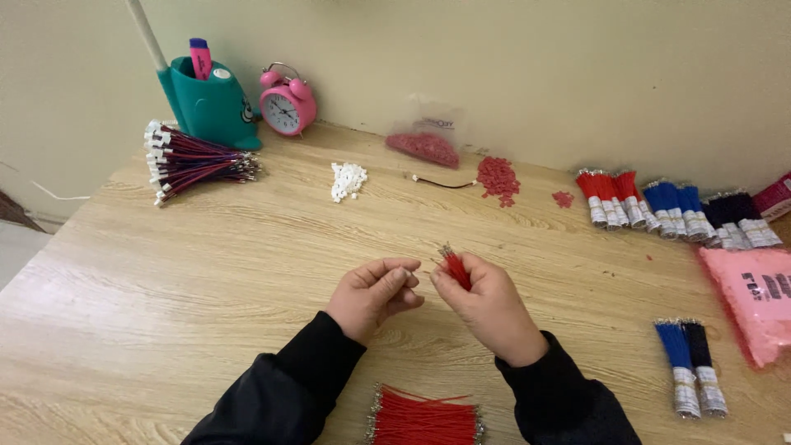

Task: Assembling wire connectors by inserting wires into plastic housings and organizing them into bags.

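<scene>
Head view: right hand (493,306) clenched on red wires (456,268), left hand (375,295) pinched beside; pink labelled bag (754,305) far right.

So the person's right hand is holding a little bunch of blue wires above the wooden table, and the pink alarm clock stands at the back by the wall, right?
Not quite. The head view shows the right hand holding a little bunch of red wires, not blue. The rest is right: it is above the wooden table, and the pink alarm clock stands at the back by the wall.
</scene>
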